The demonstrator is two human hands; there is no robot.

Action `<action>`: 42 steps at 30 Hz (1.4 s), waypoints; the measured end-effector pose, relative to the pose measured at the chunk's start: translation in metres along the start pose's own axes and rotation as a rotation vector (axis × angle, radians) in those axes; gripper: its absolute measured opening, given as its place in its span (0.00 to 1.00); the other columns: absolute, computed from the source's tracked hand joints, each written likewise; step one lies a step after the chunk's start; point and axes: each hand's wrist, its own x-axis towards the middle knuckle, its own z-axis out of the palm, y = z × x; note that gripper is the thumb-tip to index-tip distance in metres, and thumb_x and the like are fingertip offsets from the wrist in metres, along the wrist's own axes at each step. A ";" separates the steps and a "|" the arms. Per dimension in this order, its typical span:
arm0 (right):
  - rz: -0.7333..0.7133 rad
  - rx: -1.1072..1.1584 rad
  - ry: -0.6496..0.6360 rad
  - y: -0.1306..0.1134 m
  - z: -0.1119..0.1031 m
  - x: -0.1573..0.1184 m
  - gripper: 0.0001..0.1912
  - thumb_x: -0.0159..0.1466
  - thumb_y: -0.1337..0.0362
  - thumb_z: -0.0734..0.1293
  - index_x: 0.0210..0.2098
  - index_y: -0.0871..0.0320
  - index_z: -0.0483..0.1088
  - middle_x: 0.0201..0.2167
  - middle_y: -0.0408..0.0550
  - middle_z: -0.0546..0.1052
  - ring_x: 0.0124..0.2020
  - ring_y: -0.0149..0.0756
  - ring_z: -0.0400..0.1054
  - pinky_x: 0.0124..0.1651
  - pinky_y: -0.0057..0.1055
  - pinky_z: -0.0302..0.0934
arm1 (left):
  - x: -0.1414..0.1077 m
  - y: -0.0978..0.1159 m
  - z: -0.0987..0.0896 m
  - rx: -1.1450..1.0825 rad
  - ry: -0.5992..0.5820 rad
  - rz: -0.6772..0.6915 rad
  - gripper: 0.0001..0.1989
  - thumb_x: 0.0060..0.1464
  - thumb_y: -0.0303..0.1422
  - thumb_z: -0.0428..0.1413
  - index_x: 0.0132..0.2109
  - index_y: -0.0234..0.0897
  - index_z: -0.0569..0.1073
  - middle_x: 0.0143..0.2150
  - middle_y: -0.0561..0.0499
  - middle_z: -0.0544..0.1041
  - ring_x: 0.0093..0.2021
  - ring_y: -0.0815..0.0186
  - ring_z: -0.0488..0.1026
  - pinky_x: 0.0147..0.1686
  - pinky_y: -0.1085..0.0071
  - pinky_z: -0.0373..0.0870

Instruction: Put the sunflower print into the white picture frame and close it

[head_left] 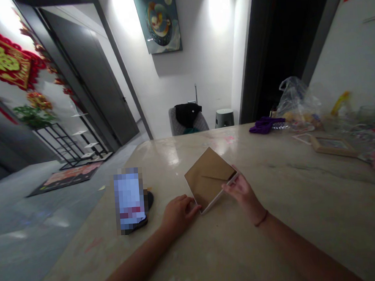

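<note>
Two bare hands are seen over a pale stone-like table, and one brown square panel with a white rim is kept between them. By the right hand, the right part of the panel is held: the thumb is placed on the near right edge, the other fingers are placed around the right corner, and the hand is closed on it. By the left hand, the near corner is touched with the fingertips; whether this corner is pinched or only supported cannot be told. The panel is turned with one corner toward the body, and a thin line is seen across its brown face, with a dark strip just beside the right fingers. A thin dark band is worn on the right wrist.

To the left of the left hand, a phone-like device, blurred by pixels, is placed near the table edge. Beyond the right hand, farther to the right, a purple cloth, a clear plastic bag and a wooden frame are laid on the table. Straight beyond both hands, a grey chair is seen, with black clothing put over it.
</note>
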 end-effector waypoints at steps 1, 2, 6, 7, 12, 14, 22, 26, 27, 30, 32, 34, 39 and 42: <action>0.017 -0.022 -0.027 0.003 0.007 -0.005 0.25 0.52 0.57 0.65 0.47 0.56 0.57 0.45 0.54 0.72 0.46 0.40 0.68 0.45 0.36 0.64 | 0.000 0.000 0.000 0.008 -0.005 0.003 0.17 0.54 0.45 0.47 0.34 0.37 0.74 0.28 0.50 0.72 0.29 0.66 0.68 0.27 0.72 0.58; 0.028 -0.057 -0.043 0.006 0.013 -0.009 0.20 0.53 0.57 0.64 0.43 0.56 0.59 0.39 0.52 0.74 0.41 0.39 0.70 0.42 0.36 0.65 | 0.000 0.001 0.001 0.015 -0.010 0.007 0.18 0.54 0.45 0.47 0.35 0.37 0.74 0.29 0.50 0.72 0.29 0.66 0.68 0.28 0.72 0.58; 0.020 -0.235 -0.048 0.012 0.023 -0.018 0.10 0.57 0.55 0.60 0.32 0.55 0.60 0.27 0.46 0.74 0.30 0.36 0.70 0.32 0.31 0.66 | -0.002 0.001 0.001 0.023 -0.004 0.034 0.18 0.54 0.46 0.47 0.40 0.39 0.74 0.31 0.49 0.74 0.32 0.64 0.69 0.31 0.70 0.61; -0.008 -0.273 -0.027 0.011 0.020 -0.017 0.10 0.58 0.55 0.60 0.32 0.55 0.60 0.26 0.46 0.74 0.29 0.35 0.70 0.30 0.30 0.65 | -0.002 0.001 0.001 0.014 -0.003 0.039 0.19 0.55 0.45 0.46 0.41 0.39 0.74 0.32 0.48 0.74 0.33 0.64 0.70 0.33 0.70 0.62; -0.306 -0.647 0.051 0.006 -0.003 -0.009 0.16 0.62 0.59 0.58 0.46 0.60 0.64 0.29 0.48 0.74 0.29 0.34 0.69 0.33 0.30 0.63 | -0.003 0.000 -0.002 -0.090 -0.012 0.050 0.21 0.59 0.42 0.39 0.48 0.39 0.70 0.34 0.48 0.74 0.36 0.64 0.71 0.38 0.69 0.64; -0.491 -0.859 0.044 0.006 -0.009 -0.009 0.19 0.63 0.63 0.57 0.53 0.60 0.61 0.34 0.50 0.75 0.33 0.35 0.68 0.37 0.33 0.61 | -0.004 -0.002 -0.004 -0.142 -0.017 0.073 0.22 0.59 0.41 0.38 0.53 0.39 0.66 0.37 0.48 0.74 0.37 0.64 0.71 0.39 0.68 0.65; -0.748 -1.255 -0.234 0.008 0.009 -0.022 0.17 0.62 0.68 0.60 0.51 0.54 0.65 0.41 0.48 0.75 0.39 0.35 0.66 0.42 0.35 0.55 | -0.008 -0.008 0.003 -0.174 0.026 0.078 0.20 0.58 0.41 0.40 0.45 0.38 0.71 0.43 0.46 0.76 0.41 0.59 0.73 0.41 0.67 0.66; -0.650 -1.229 -0.244 0.014 0.011 -0.022 0.18 0.61 0.71 0.60 0.50 0.54 0.65 0.42 0.49 0.75 0.42 0.36 0.66 0.45 0.35 0.56 | -0.007 -0.007 0.003 -0.182 0.090 -0.013 0.19 0.58 0.42 0.41 0.45 0.39 0.71 0.40 0.47 0.76 0.39 0.61 0.73 0.40 0.67 0.66; -0.630 -1.217 -0.248 0.016 0.010 -0.022 0.19 0.60 0.73 0.60 0.51 0.55 0.65 0.42 0.50 0.74 0.42 0.36 0.65 0.46 0.35 0.57 | -0.005 -0.007 0.002 -0.195 0.106 -0.065 0.19 0.57 0.43 0.41 0.45 0.39 0.70 0.37 0.48 0.76 0.36 0.61 0.73 0.38 0.67 0.67; -0.570 -1.165 -0.264 0.022 0.005 -0.019 0.21 0.59 0.77 0.57 0.50 0.59 0.66 0.42 0.51 0.74 0.42 0.36 0.66 0.46 0.34 0.59 | -0.001 -0.010 0.002 -0.278 0.168 -0.229 0.21 0.54 0.45 0.45 0.48 0.36 0.67 0.30 0.50 0.75 0.28 0.63 0.72 0.32 0.68 0.68; -0.524 -1.122 -0.281 0.025 0.002 -0.017 0.20 0.58 0.78 0.56 0.47 0.60 0.68 0.41 0.51 0.74 0.42 0.35 0.66 0.47 0.34 0.60 | 0.001 -0.014 0.004 -0.336 0.228 -0.256 0.23 0.52 0.44 0.49 0.51 0.35 0.64 0.33 0.50 0.75 0.32 0.64 0.73 0.33 0.68 0.69; -0.485 -1.101 -0.293 0.026 0.001 -0.015 0.20 0.58 0.78 0.56 0.44 0.58 0.70 0.40 0.50 0.75 0.43 0.34 0.66 0.50 0.35 0.59 | 0.003 -0.020 0.008 -0.317 0.276 -0.238 0.22 0.51 0.41 0.51 0.51 0.36 0.65 0.37 0.48 0.76 0.38 0.62 0.73 0.39 0.65 0.68; -0.370 -1.275 -0.117 0.023 -0.003 -0.015 0.17 0.57 0.70 0.61 0.46 0.55 0.69 0.52 0.54 0.67 0.55 0.45 0.57 0.57 0.49 0.46 | 0.002 -0.025 0.015 -0.150 0.354 -0.050 0.11 0.48 0.35 0.56 0.41 0.40 0.73 0.44 0.47 0.75 0.47 0.60 0.70 0.49 0.60 0.64; -0.231 -1.325 0.003 0.023 -0.011 -0.012 0.26 0.56 0.60 0.64 0.52 0.61 0.62 0.51 0.59 0.67 0.53 0.48 0.59 0.55 0.49 0.49 | 0.001 -0.022 0.015 -0.111 0.341 -0.041 0.11 0.49 0.34 0.55 0.41 0.40 0.74 0.43 0.48 0.76 0.46 0.60 0.71 0.49 0.60 0.64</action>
